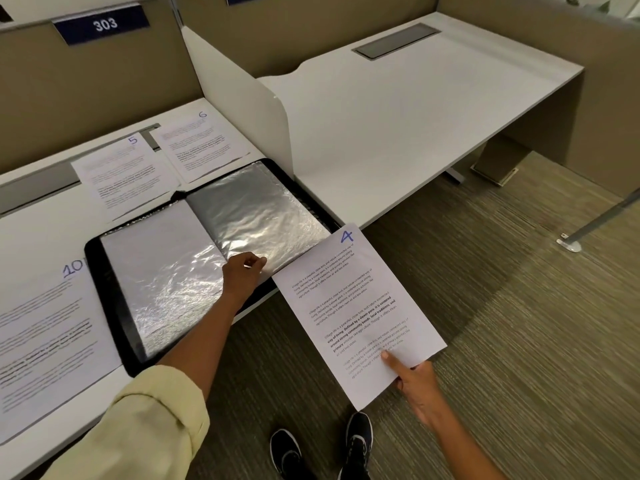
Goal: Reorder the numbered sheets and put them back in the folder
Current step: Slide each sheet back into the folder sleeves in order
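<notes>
Sheet 4 (356, 313) pinched at its near corner by right hand (417, 384), hanging off counter (398, 133) edge right of open folder (207, 244); left hand (244, 273) pinches right-page sleeve edge; step: inserting 4; next: open the sleeve, slide sheet in.

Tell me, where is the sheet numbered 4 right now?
Sheet 4 is held by the right hand, off the desk's edge, just right of the open folder.

Open folder (207, 265) on desk (41, 237), sheets 5 (117, 171), 6 (197, 147) behind
</notes>
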Action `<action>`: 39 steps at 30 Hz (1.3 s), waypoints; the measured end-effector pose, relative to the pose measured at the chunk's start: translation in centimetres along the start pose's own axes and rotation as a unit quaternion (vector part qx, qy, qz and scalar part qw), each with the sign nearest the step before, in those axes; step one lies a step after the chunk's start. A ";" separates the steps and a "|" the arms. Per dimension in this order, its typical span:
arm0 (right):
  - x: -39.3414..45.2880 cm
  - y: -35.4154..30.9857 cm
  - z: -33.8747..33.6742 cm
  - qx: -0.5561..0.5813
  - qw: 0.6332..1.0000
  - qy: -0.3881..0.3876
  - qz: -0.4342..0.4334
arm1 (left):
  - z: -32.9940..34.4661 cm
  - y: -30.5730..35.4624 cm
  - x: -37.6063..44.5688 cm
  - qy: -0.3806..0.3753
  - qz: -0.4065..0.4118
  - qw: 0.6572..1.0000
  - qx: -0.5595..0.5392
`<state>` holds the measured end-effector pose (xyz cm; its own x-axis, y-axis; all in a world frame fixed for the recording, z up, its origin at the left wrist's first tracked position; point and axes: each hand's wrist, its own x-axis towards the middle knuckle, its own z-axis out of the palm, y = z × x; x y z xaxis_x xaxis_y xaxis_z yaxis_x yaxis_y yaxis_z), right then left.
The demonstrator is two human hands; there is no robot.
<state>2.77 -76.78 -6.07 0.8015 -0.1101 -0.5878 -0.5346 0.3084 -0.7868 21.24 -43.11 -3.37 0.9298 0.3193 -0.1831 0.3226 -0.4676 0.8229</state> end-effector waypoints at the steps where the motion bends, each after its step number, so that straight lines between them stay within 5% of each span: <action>1: -0.1 0.0 0.1 0.000 1.000 0.000 0.001 | -0.1 -0.2 0.1 -0.005 -0.004 1.000 -0.007; 17: -1.0 0.2 1.7 0.013 1.000 0.028 0.003 | 0.8 0.6 -0.3 0.004 0.126 0.981 0.145; 39: -2.0 2.3 4.2 0.022 0.996 0.079 -0.045 | 0.4 -0.7 -1.5 0.011 0.160 0.987 0.031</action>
<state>1.03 -71.84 -5.93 0.7916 -0.2849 -0.5406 -0.4482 0.3306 -0.8306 19.72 -43.57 -3.88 0.9819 0.1649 0.0930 0.0241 -0.5963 0.8024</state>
